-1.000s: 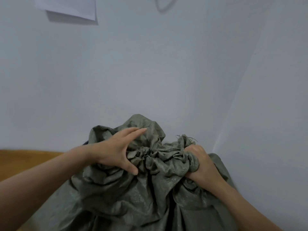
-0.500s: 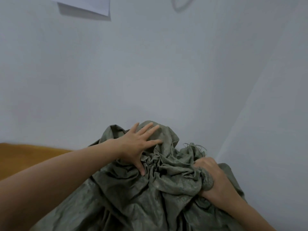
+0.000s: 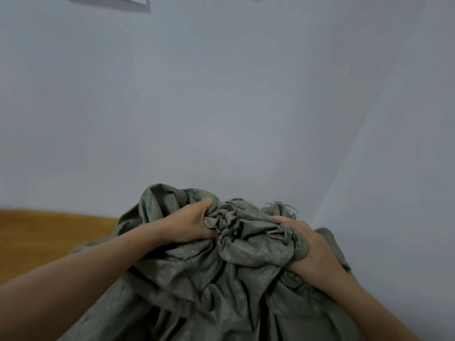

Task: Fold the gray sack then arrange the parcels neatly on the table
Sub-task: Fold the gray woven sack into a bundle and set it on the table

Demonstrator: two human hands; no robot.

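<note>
crumpled gray-green woven sack (image 3: 221, 279) sits bunched on the brown wooden table (image 3: 49, 232). left hand (image 3: 189, 225) and right hand (image 3: 310, 247) each clench its gathered mouth.

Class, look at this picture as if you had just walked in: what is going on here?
A person is gripping the bunched-up top of a gray sack with both bare hands. The left hand and the right hand each clutch a fistful of the gathered fabric. The sack is crumpled and not folded yet; it sits by a wooden table against a white wall. No parcels are in view.
</note>
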